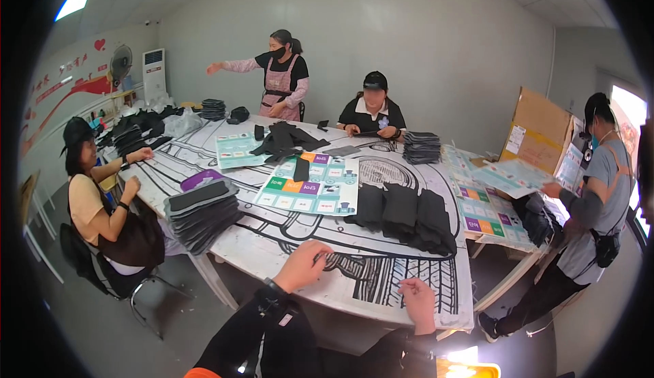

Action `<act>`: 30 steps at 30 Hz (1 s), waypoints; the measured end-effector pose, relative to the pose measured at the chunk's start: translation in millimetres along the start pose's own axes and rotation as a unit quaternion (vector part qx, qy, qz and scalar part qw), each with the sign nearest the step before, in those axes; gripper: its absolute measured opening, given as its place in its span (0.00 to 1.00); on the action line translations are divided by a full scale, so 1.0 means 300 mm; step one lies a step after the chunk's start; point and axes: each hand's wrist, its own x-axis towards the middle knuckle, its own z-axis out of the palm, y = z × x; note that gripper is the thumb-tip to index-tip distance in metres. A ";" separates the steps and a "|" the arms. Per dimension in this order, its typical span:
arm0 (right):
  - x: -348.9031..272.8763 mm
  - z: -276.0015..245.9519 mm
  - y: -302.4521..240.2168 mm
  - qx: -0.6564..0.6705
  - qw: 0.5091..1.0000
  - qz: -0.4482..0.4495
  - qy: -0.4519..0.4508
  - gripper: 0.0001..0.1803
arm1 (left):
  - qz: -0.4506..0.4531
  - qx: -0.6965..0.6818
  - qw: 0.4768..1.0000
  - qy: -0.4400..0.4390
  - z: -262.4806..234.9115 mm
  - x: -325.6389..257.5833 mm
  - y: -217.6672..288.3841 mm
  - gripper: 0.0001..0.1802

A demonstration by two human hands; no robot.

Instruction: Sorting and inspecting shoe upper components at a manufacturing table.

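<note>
My left hand (304,266) hovers over the near edge of the table, its fingers bent inward in a pinch. Whatever lies between the fingertips, if anything, is too small to tell. To the right, my right hand (419,302) is held above the same edge with curled fingers; I cannot make out anything in it. Beyond my hands lie folded dark cloth pieces (402,218) in a row. Left of these is a colourful printed sheet (310,184) with a dark strip (302,169) on it. A stack of dark grey cloth pieces (201,214) stands at the table's left edge.
The table (272,242) bears black line drawings. Loose black cloth (286,139), a purple item (201,179) and another stack (421,148) lie farther off. Several people sit or stand around. At right are a side table with printed sheets (484,208) and a cardboard box (535,129).
</note>
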 end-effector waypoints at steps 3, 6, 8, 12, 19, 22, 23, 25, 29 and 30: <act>0.005 0.005 0.031 0.017 1.000 -0.008 -0.006 0.08 | -0.039 -0.007 0.998 0.046 -0.023 -0.078 -0.053 0.09; 0.003 -0.003 0.028 0.020 1.000 -0.007 -0.004 0.08 | -0.146 -0.131 0.976 0.097 0.021 -0.116 -0.155 0.08; -0.002 -0.012 0.025 0.005 1.000 -0.016 0.004 0.08 | -0.167 -0.175 0.966 0.092 0.031 -0.113 -0.159 0.08; 0.001 0.007 0.012 -0.025 0.999 -0.029 0.010 0.08 | -0.177 -0.170 0.967 0.075 0.012 -0.129 -0.167 0.08; 0.012 -0.019 0.049 -0.005 1.000 -0.012 0.014 0.09 | -0.176 -0.054 0.982 0.043 0.040 -0.092 -0.150 0.09; -0.001 0.015 0.041 -0.038 0.998 -0.038 0.022 0.09 | -0.151 -0.084 0.984 0.048 0.033 -0.114 -0.153 0.09; -0.004 0.036 0.046 -0.044 0.998 -0.047 0.021 0.09 | -0.149 -0.100 0.983 0.051 0.033 -0.124 -0.153 0.09; 0.018 0.035 0.057 -0.067 0.995 -0.070 0.016 0.08 | -0.168 -0.092 0.979 0.061 0.006 -0.138 -0.192 0.10; -0.013 0.026 0.008 -0.001 0.999 -0.037 0.016 0.08 | -0.188 -0.070 0.979 0.035 0.010 -0.124 -0.171 0.10; 0.013 -0.012 0.075 -0.013 0.999 -0.038 0.014 0.09 | -0.177 -0.068 0.981 0.038 0.041 -0.117 -0.149 0.09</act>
